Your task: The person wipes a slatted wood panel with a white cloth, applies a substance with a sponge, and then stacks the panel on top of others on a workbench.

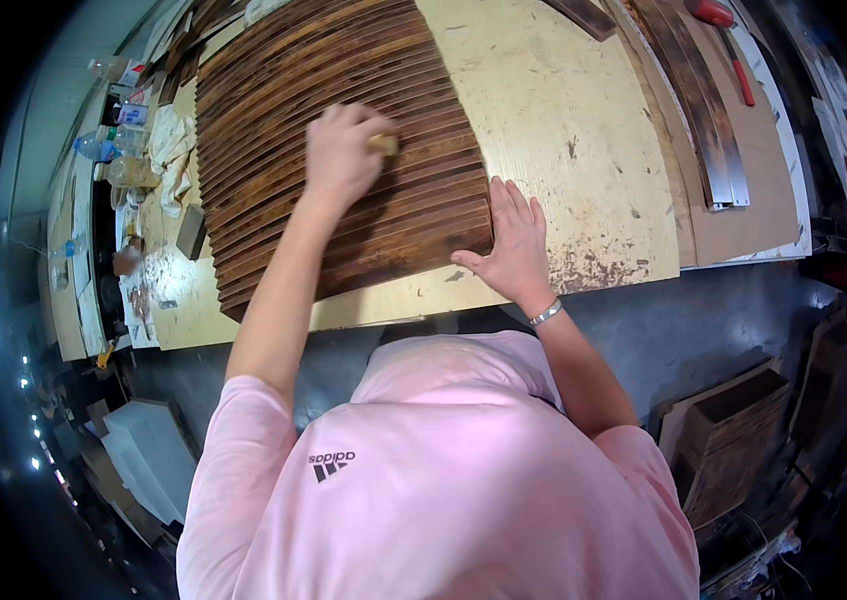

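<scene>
A woodworking shop: stained wooden slats (334, 140) on a scuffed plywood workbench (584, 150), timber stacks (734, 440) around.

At ten o'clock I see plastic bottles (102, 147) beside a crumpled pale rag (172, 140). Dark stained planks (699, 95) and a red-handled tool (741, 70) lie at two o'clock; stacked wooden boxes (734, 430) sit at four.

One view only, worn on my head, looking steeply down past my pink shirt (444, 480) at the desk (564, 130) close ahead; the fisheye bends its edges near the rim.
</scene>
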Action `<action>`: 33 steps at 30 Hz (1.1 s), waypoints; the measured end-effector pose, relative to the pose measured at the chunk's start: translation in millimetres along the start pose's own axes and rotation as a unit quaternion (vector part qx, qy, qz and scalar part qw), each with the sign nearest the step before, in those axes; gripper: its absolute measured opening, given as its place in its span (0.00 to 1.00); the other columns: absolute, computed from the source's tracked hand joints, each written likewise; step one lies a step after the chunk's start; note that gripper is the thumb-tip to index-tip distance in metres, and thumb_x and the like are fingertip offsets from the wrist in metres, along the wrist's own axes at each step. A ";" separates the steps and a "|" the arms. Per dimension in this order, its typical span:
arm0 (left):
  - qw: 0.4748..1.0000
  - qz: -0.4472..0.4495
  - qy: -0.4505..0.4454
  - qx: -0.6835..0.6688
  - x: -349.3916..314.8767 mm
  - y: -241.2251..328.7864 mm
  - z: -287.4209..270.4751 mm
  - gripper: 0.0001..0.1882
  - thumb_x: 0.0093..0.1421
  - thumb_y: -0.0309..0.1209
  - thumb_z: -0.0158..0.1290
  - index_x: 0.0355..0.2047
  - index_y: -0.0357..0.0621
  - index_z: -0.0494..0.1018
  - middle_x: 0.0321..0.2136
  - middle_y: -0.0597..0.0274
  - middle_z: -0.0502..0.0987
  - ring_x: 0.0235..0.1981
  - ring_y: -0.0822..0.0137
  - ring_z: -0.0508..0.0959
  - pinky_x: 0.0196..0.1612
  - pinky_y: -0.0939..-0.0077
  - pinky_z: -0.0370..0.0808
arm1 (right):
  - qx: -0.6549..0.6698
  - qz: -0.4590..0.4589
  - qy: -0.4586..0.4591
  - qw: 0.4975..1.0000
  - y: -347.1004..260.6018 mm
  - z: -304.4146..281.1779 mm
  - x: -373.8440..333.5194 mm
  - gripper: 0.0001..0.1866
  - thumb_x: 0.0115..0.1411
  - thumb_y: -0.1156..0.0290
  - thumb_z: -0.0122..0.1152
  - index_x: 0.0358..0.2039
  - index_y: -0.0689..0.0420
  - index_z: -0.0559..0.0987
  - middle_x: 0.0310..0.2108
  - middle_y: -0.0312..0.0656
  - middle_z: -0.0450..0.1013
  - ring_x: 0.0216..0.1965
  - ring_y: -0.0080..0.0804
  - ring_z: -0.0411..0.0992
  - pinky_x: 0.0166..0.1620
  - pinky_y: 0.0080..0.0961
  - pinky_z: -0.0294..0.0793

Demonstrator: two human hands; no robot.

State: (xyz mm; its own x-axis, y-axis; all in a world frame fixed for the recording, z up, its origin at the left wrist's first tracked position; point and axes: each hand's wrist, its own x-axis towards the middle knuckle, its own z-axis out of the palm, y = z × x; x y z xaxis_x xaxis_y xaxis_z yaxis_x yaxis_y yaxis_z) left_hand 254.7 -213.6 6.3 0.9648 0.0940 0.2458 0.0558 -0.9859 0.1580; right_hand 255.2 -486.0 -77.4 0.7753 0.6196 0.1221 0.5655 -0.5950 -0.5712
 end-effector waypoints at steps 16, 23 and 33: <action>0.977 -0.172 0.105 0.073 -159.6 -143.0 -46.1 0.22 0.50 0.23 0.55 0.45 0.59 0.82 0.42 0.61 0.80 0.45 0.56 0.77 0.50 0.61 0.75 | -0.007 -0.016 -0.003 1.000 -1.2 3.0 1.4 0.62 0.42 0.43 0.76 0.69 0.66 0.56 0.70 0.53 0.57 0.72 0.49 0.53 0.72 0.53 0.44; 0.940 -0.294 0.164 0.052 -191.8 -194.7 -75.1 0.21 0.52 0.23 0.55 0.48 0.49 0.81 0.40 0.52 0.80 0.44 0.53 0.78 0.51 0.59 0.74 | -0.009 -0.012 -0.007 1.000 -3.6 0.1 2.6 0.63 0.42 0.44 0.76 0.70 0.64 0.55 0.70 0.54 0.57 0.71 0.50 0.53 0.71 0.55 0.45; 0.609 -0.408 0.347 -0.585 -150.4 -167.6 -59.6 0.24 0.62 0.22 0.49 0.61 0.41 0.68 0.47 0.58 0.78 0.45 0.64 0.79 0.49 0.68 0.76 | -0.027 -0.030 0.001 0.999 -3.6 3.9 0.9 0.63 0.42 0.42 0.76 0.71 0.62 0.55 0.71 0.50 0.56 0.72 0.49 0.52 0.71 0.53 0.46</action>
State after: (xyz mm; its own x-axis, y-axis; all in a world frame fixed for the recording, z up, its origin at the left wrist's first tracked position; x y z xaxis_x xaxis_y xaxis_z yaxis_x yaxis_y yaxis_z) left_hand 84.9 -54.1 -0.2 0.3742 0.9230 -0.0900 -0.1686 0.1632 0.9721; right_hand 252.8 -481.3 -78.4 0.7397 0.6546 0.1563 0.6256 -0.5832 -0.5181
